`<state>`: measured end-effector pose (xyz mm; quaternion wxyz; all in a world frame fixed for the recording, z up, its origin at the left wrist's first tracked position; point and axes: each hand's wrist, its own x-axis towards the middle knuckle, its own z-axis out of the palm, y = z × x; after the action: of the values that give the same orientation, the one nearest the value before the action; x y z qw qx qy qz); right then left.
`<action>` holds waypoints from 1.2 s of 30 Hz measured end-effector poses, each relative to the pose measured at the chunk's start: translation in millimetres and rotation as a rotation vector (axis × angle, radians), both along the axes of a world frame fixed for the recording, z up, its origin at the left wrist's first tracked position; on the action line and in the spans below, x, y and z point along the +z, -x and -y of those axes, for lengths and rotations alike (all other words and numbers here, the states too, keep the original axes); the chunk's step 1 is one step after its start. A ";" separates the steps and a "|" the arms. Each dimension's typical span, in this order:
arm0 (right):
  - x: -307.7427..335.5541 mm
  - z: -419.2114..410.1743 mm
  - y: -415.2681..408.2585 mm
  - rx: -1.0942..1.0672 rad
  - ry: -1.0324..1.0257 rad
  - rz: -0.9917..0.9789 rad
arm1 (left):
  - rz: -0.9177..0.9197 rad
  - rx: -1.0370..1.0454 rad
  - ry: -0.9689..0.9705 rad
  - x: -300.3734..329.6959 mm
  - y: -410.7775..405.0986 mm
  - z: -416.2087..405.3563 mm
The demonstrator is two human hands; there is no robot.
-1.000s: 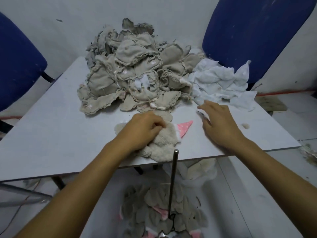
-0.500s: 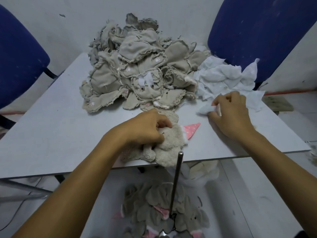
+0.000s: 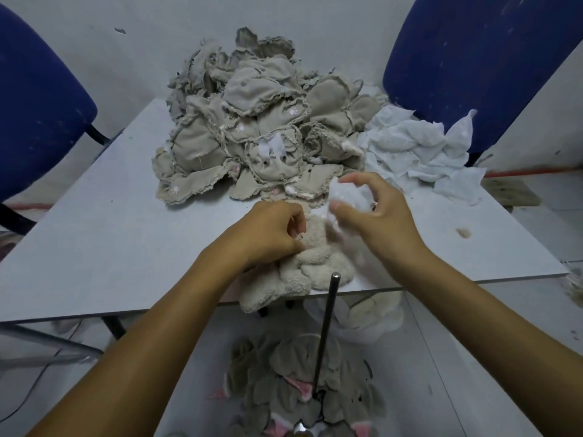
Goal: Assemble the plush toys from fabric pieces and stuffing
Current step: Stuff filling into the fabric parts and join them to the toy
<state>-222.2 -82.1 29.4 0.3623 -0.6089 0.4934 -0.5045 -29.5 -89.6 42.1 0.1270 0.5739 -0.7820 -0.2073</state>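
A heap of beige fabric pieces, some stitched with small pink-and-white paw prints, sits on a pale grey table beside a pile of white cloth. A cream plush toy lies at the near edge. Two deep blue chairs flank the table; grey plush toys with pink ears lie below.

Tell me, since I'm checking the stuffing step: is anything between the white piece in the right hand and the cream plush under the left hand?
Nothing visible. The right hand holds the white piece just above the cream plush, which the left hand grips.
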 end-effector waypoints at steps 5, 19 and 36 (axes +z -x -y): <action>-1.3 -15.8 -18.6 -0.010 0.190 -0.134 | -0.108 -0.049 0.082 1.6 6.7 -3.6; -32.8 -31.2 -14.2 -0.018 0.280 -0.361 | -0.666 0.035 -0.181 -13.6 10.4 4.5; -39.9 -27.5 -19.5 -0.002 0.336 -0.416 | -0.667 0.035 -0.115 -10.4 -6.1 4.7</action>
<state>-202.7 -54.6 -10.5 0.1462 -0.7506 0.4673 -0.4437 -23.4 -94.3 31.6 0.3468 0.4942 -0.6744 -0.4251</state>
